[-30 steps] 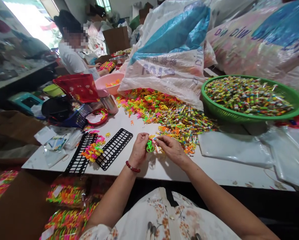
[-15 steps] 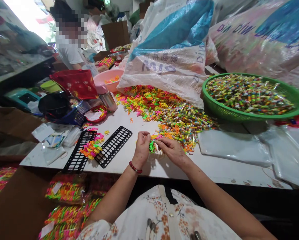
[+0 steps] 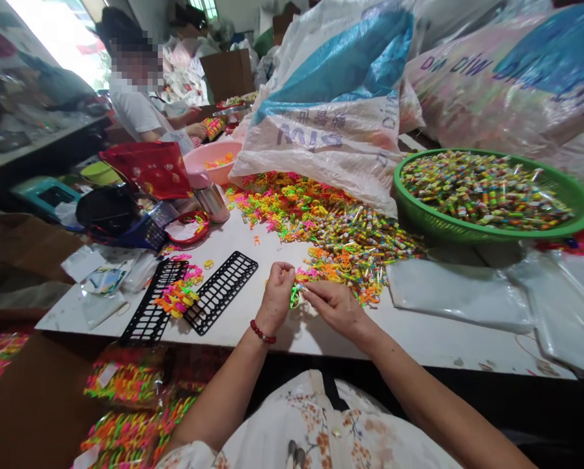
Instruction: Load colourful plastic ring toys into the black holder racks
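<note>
My left hand, with a red bead bracelet at the wrist, and my right hand meet over the white table near its front edge. Between their fingertips they pinch a small green plastic toy piece together with a thin wrapped candy stick. Just behind my hands lies a heap of neon plastic pieces and wrapped candy sticks. To the left lie two black perforated racks, with a small pile of orange, pink and yellow pieces between them.
A green basket of wrapped candies stands at the right, clear plastic bags in front of it. Big woven sacks fill the back. Another person works at the far left. A pink basin and metal cup stand nearby.
My hands have kept working the green piece in place, the left thumb now over it; the piece sits lower and more hidden. The camera shifted slightly.
</note>
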`<state>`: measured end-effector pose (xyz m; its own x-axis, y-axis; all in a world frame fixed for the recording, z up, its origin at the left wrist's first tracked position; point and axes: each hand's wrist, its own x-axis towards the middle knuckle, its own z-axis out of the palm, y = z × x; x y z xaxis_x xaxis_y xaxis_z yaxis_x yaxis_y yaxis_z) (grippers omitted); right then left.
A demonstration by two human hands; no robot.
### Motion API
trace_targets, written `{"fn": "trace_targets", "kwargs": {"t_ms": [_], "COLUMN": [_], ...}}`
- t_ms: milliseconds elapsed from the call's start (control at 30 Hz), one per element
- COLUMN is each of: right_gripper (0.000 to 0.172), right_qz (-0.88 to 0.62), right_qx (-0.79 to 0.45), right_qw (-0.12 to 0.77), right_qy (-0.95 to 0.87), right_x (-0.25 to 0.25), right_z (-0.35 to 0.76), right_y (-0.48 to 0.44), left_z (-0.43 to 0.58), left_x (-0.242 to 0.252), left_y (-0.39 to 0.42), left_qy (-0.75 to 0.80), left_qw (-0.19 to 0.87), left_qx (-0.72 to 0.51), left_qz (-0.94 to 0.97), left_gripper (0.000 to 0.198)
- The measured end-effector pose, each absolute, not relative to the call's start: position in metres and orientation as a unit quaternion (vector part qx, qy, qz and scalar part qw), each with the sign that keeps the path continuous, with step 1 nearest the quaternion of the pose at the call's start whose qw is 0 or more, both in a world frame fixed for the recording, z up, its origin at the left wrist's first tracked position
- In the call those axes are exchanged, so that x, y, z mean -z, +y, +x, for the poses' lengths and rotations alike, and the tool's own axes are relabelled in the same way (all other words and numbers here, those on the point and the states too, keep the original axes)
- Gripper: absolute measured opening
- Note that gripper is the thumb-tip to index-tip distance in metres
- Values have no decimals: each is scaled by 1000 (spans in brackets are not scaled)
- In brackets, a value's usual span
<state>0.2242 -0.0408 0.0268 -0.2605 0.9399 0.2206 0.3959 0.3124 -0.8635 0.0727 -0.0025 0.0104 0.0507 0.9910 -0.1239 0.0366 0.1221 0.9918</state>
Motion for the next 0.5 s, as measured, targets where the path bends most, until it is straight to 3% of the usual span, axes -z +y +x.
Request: {"fn": "trace_targets", "kwargs": {"t_ms": [133, 300, 467, 500], "right_gripper": [32, 26, 24, 24], "right_qz": [-470, -493, -588, -599], "right_qx": [-270, -267, -47, -4], "right_qw": [378, 372, 367, 355], "right_qy": [-750, -740, -719, -717], "right_x": [-27, -26, -31, -33], "right_z": [218, 239, 291, 297], "right_y": [-50, -51, -34, -29], "left_z": [75, 76, 69, 69], "left_x": [-5, 3, 2, 3], "left_y": [-5, 14, 80, 94], "left_qy": [509, 508, 560, 558], "left_qw": [523, 492, 273, 247], "left_qx": [-447, -415, -327, -317], "left_qz": [518, 572, 711, 726], "left_gripper": [24, 27, 17, 22]}}
